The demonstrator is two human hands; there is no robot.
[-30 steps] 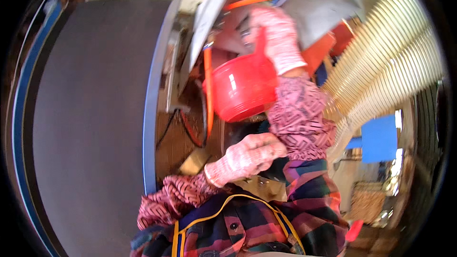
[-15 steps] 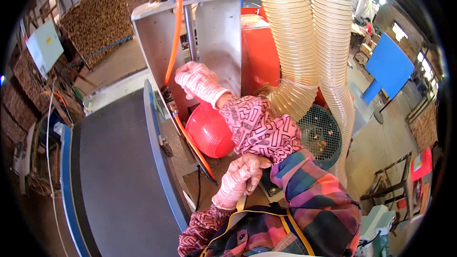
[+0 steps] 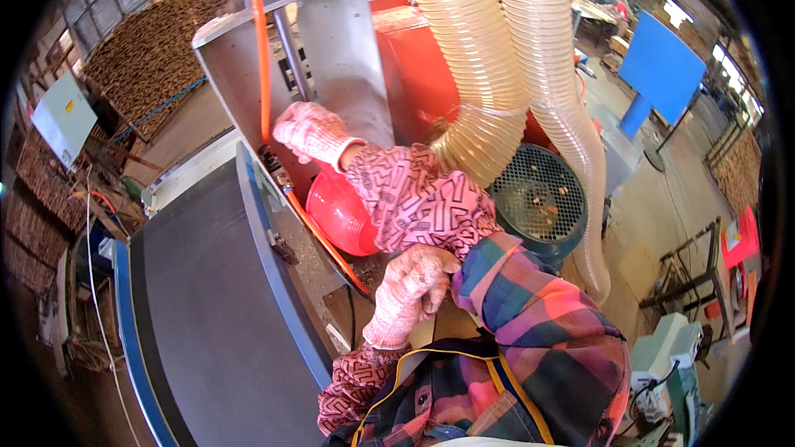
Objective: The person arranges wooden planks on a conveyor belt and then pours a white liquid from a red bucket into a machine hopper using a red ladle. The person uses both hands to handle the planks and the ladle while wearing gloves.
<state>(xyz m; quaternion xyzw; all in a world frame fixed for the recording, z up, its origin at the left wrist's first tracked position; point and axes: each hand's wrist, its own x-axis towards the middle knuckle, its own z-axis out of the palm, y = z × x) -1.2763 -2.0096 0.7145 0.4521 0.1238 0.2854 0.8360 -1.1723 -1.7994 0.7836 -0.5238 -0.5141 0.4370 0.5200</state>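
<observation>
My right hand (image 3: 310, 132), in a pale knit glove with a pink patterned sleeve, reaches up and to the left against a grey metal housing (image 3: 339, 41). It grips the rim of a red plastic bowl (image 3: 339, 215), which hangs below my wrist beside the housing, its inside hidden. My left hand (image 3: 410, 290), also gloved, sits low with its fingers curled against my plaid right upper arm; nothing shows in it.
A grey conveyor belt (image 3: 207, 323) with a blue edge runs along the left. An orange hose (image 3: 258, 58) climbs the housing. Ribbed beige ducts (image 3: 497, 58) hang above a green mesh fan guard (image 3: 538, 199). Stacked wood (image 3: 141, 66) lies at the back left, a blue board (image 3: 662, 66) at the right.
The view has swung from the belt toward the machine. My right hand has carried the red bowl down beside the grey housing. My left hand stays curled near my chest.
</observation>
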